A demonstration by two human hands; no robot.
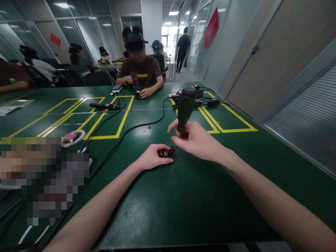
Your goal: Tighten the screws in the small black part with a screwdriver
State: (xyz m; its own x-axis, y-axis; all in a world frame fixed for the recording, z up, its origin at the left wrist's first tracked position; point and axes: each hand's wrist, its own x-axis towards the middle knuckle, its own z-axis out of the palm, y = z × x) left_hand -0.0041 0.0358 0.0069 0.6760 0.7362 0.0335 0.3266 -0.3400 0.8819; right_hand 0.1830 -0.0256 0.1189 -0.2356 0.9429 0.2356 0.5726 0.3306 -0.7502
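My left hand (pixel 155 156) rests on the green table (pixel 141 210) with thumb and fingers closed around a small black part (pixel 171 153) that has a short metal post on top. Above and to the right, my right hand (pixel 195 140) grips a screwdriver (pixel 186 106) low on its thick dark handle. The handle points upward, and the thin shaft runs down close beside the black part. Whether the tip touches the part I cannot tell.
A black cable (pixel 141 125) crosses the table to a pile of adapters and cords (pixel 201 98). A dark handheld tool (pixel 105 106) lies at the middle left, beyond a white ring-shaped object (pixel 81 134). Opposite sits a co-worker (pixel 141 68), hands on the table.
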